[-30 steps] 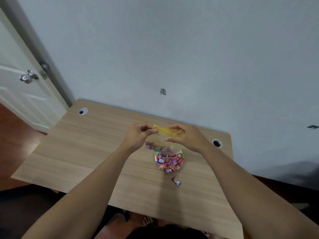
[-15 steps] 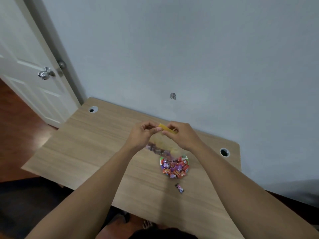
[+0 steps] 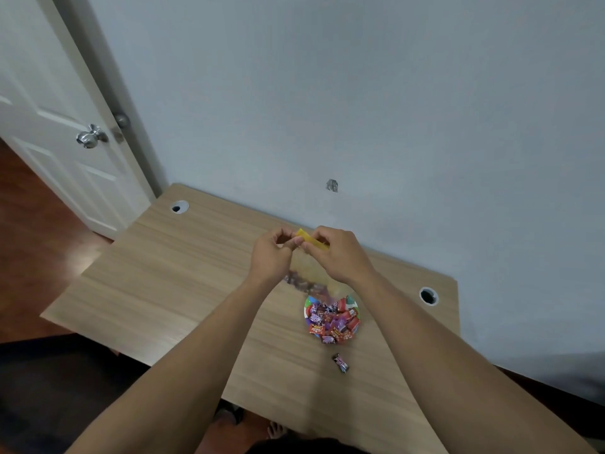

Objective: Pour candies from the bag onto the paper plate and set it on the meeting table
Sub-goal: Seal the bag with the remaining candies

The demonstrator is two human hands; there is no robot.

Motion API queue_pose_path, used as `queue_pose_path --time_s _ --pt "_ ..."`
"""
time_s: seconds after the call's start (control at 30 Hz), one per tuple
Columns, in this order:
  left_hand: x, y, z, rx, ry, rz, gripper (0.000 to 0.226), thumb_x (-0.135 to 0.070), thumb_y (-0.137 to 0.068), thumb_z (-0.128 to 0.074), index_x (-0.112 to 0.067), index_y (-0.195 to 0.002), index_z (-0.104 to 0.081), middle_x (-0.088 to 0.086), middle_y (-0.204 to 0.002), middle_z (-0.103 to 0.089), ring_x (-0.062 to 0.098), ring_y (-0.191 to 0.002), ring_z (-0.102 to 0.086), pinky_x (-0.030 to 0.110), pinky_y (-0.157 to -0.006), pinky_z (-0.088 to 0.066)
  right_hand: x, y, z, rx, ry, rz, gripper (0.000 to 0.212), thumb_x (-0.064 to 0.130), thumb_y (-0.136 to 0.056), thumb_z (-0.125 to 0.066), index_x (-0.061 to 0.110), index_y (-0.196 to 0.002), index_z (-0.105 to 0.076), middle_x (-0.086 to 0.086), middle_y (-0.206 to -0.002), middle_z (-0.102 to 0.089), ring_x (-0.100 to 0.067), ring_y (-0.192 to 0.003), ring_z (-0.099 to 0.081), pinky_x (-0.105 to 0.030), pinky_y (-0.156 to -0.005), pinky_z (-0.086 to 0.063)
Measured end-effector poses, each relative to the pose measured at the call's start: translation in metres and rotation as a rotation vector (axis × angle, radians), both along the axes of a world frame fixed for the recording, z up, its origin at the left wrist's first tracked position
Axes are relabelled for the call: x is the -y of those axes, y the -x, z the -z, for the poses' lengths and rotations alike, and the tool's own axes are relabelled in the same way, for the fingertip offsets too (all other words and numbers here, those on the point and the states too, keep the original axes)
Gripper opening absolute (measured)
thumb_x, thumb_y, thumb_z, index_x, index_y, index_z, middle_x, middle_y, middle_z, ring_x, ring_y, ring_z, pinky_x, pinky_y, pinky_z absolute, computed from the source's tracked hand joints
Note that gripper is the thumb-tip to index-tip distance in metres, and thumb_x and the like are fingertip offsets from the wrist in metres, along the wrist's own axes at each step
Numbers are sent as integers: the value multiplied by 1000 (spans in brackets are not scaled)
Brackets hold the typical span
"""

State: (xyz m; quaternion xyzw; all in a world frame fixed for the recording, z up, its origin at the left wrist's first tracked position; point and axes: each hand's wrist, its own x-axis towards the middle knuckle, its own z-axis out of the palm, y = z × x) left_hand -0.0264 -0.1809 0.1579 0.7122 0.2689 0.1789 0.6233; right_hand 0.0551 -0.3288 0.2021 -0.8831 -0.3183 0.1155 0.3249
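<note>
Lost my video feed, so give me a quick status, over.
Left hand and right hand pinch clear yellow-topped bag. Colourful paper plate heaped. One wrapped candy stray on wooden table.

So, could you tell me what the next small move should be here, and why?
Probably set the bag aside. Both hands, left and right, pinch its yellow top strip, and only a few candies seem left inside, while the paper plate below is heaped. Then pick up the stray candy lying on the table beside the plate.
</note>
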Motion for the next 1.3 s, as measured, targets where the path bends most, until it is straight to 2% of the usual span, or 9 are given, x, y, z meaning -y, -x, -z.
queue_pose_path --time_s 0.13,0.27,0.5,0.63,0.73,0.93,1.07,1.3 --pt "-6 -12 0 -56 56 -131 11 -12 -97 -75 -1 -96 -74 4 -86 -76 13 -77 -66 31 -77 -54 -8 -4 -2 34 17 22 32 56 -94 -70 29 -77 -66 8 -67 -63 -11 -65 -57 -39 -63 -47" --pt "-19 -20 1 -77 110 -216 7 -13 -97 -74 -8 -92 -74 6 -88 -77 17 -80 -69 34 -81 -56 -12 -5 -2 48 57 -6 27 52 -93 -72 26 -83 -72 5 -73 -70 -17 -70 -63 -45 -68 -53" --pt "-36 -24 1 -101 107 -274 22 -14 -98 -73 -22 -78 -68 -1 -82 -73 15 -76 -66 28 -72 -51 -16 -3 -5 93 104 -36 25 51 -95 -69 27 -92 -78 6 -79 -73 -16 -75 -65 -43 -69 -56" --pt "-51 -23 4 -135 118 -334 15 -16 -97 -72 -19 -83 -70 5 -93 -76 20 -85 -69 35 -83 -56 -14 0 -6 121 122 -42 27 52 -95 -70 27 -90 -77 9 -73 -64 -14 -71 -60 -34 -60 -41" --pt "-59 -21 6 -162 135 -371 10 -16 -98 -71 -17 -88 -71 5 -94 -75 21 -85 -67 31 -79 -52 -15 5 -6 126 131 -65 26 51 -96 -70 28 -90 -78 13 -67 -58 -10 -65 -55 -31 -59 -36" --pt "-78 -9 8 -200 168 -423 6 -18 -101 -69 -13 -98 -71 5 -96 -72 21 -89 -64 29 -78 -46 -14 10 -8 151 160 -102 29 53 -97 -69 26 -97 -80 8 -83 -67 -19 -84 -65 -37 -70 -52" --pt "-88 0 8 -204 171 -442 6 -17 -101 -68 -13 -98 -69 6 -98 -71 21 -89 -63 26 -69 -46 -15 15 -6 166 160 -132 28 53 -98 -69 27 -101 -80 5 -100 -76 -18 -93 -67 -36 -73 -52" --pt "-89 14 3 -151 220 -420 15 -17 -103 -67 -18 -88 -66 -3 -82 -66 15 -81 -59 21 -65 -44 -15 13 1 78 135 -99 31 61 -93 -68 31 -92 -77 11 -92 -75 -15 -88 -68 -42 -76 -59"
